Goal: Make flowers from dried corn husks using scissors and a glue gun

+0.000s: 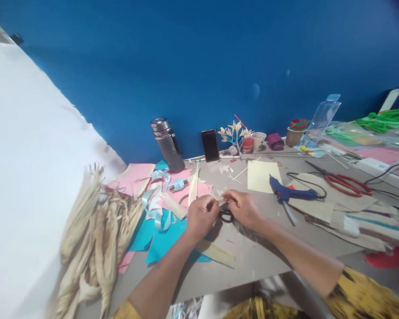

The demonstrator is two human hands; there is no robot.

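My left hand (202,215) and my right hand (243,207) meet over the middle of the table, fingers pinched close together. Between the fingertips is a small pale strip (221,202), which looks like corn husk; most of it is hidden. Just under the hands lies a black ring-shaped thing (226,216), perhaps a scissor handle. Left of my left hand, a cream strip (193,186) sticks up among pink and turquoise paper (166,237). Another cream strip (216,252) lies nearer the front edge.
Dried corn husks (98,239) are heaped at left. Behind stand a flask (168,146), a phone (210,145) and a husk-flower stem (235,133). To the right lie a blue glue gun (294,193), red-handled scissors (347,184) and a yellow sheet (263,176). A plastic bottle (320,120) leans farther back.
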